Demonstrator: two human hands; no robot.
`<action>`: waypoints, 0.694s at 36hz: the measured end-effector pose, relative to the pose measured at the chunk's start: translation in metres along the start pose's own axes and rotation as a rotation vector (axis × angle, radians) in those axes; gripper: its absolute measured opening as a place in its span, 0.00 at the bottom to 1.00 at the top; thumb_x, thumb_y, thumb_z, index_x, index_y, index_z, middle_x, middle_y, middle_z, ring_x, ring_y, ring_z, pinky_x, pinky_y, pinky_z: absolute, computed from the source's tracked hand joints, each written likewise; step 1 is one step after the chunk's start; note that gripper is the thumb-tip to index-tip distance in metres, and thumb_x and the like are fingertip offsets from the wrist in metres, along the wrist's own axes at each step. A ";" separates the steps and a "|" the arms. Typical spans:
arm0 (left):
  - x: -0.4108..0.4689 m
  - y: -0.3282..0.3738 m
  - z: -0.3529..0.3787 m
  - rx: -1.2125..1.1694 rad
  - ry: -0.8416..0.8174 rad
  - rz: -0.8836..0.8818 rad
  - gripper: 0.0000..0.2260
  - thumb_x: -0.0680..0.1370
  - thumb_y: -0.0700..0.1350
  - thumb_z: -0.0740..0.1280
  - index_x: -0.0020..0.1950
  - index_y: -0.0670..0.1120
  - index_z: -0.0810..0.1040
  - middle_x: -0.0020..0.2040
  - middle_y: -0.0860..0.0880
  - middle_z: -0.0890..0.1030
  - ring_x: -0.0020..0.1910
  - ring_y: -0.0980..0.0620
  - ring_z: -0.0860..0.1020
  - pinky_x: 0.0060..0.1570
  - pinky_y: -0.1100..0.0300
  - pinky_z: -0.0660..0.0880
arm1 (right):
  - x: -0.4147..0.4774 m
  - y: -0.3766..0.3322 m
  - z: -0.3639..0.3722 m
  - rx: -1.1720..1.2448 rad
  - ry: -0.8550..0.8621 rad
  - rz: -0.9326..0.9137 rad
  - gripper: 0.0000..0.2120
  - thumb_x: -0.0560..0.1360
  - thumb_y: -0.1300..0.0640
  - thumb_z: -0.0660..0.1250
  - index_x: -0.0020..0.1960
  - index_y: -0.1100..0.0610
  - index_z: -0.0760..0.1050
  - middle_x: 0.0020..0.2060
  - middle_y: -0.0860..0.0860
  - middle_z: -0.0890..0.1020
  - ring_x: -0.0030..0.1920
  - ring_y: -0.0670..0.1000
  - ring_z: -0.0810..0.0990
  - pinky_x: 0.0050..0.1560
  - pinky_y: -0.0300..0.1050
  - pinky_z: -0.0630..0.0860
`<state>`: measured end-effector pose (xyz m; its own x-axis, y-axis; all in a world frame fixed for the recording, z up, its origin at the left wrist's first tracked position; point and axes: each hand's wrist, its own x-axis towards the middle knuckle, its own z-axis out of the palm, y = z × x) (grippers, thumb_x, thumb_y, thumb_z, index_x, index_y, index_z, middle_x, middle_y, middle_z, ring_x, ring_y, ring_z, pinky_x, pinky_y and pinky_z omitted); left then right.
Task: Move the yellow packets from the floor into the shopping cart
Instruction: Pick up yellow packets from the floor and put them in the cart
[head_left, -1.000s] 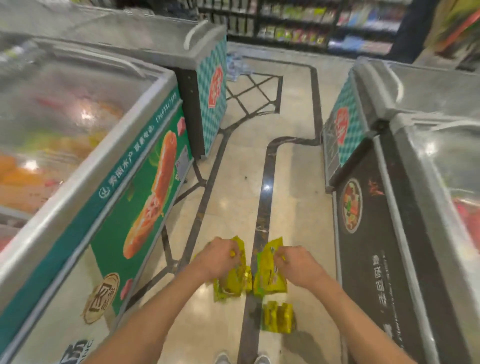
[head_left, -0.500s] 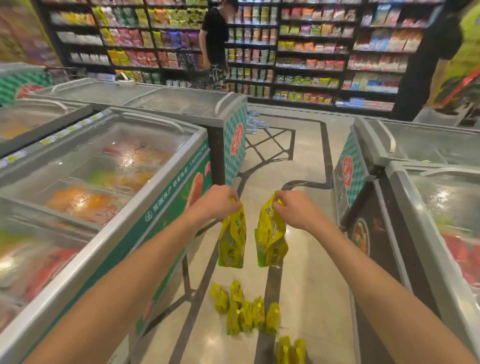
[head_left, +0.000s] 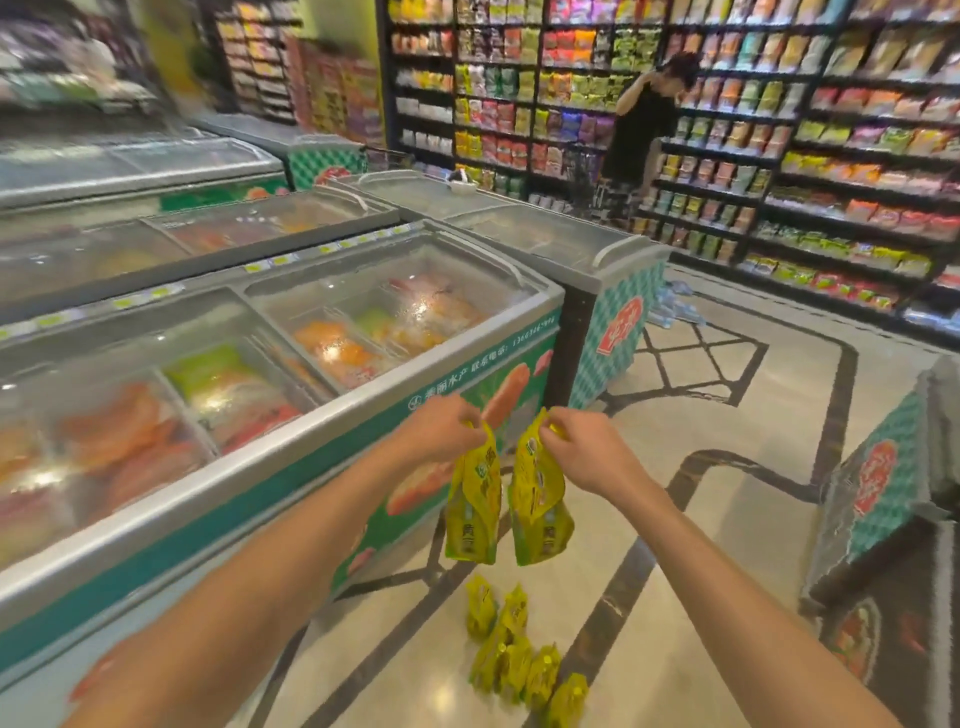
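My left hand (head_left: 441, 431) pinches the top of a yellow packet (head_left: 472, 504) that hangs upright above the floor. Just to its right, my right hand (head_left: 587, 452) grips the top of a second yellow packet (head_left: 540, 509), hanging the same way. The two packets dangle side by side, almost touching. Below them several more yellow packets (head_left: 519, 660) stand in a cluster on the tiled floor. No shopping cart shows clearly in this view.
A long chest freezer (head_left: 291, 415) with glass lids runs along my left. Another freezer (head_left: 883, 493) stands at the right edge. A person (head_left: 639, 130) in black stands by the snack shelves (head_left: 779, 156) at the back. Tiled aisle floor (head_left: 727, 415) lies ahead.
Both hands have risen from floor level with a packet each. The view has lifted and swung left, bringing the shelves and the left freezers into sight.
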<state>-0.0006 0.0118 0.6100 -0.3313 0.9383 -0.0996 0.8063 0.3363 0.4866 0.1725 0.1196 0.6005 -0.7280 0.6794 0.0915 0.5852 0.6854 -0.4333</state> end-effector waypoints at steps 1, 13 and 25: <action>-0.010 -0.005 -0.001 -0.009 0.025 -0.031 0.09 0.80 0.46 0.64 0.54 0.45 0.83 0.49 0.51 0.82 0.40 0.53 0.77 0.32 0.67 0.69 | 0.001 -0.006 0.004 0.015 -0.017 -0.033 0.11 0.78 0.53 0.58 0.40 0.56 0.72 0.35 0.53 0.79 0.38 0.54 0.77 0.37 0.49 0.70; -0.151 -0.083 -0.013 -0.082 0.215 -0.434 0.10 0.78 0.45 0.63 0.43 0.43 0.81 0.38 0.48 0.78 0.36 0.52 0.72 0.37 0.59 0.68 | 0.001 -0.111 0.083 0.007 -0.244 -0.380 0.10 0.79 0.52 0.59 0.51 0.53 0.77 0.43 0.53 0.82 0.46 0.55 0.79 0.43 0.48 0.71; -0.341 -0.181 -0.029 -0.133 0.371 -0.867 0.12 0.76 0.45 0.60 0.39 0.41 0.78 0.33 0.41 0.78 0.31 0.45 0.73 0.32 0.56 0.69 | -0.044 -0.287 0.160 0.065 -0.447 -0.710 0.10 0.76 0.53 0.58 0.36 0.50 0.70 0.31 0.49 0.76 0.37 0.54 0.75 0.37 0.48 0.67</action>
<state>-0.0473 -0.3713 0.5810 -0.9406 0.2734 -0.2012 0.1522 0.8694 0.4701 -0.0201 -0.1487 0.5772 -0.9964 -0.0843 0.0038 -0.0766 0.8852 -0.4588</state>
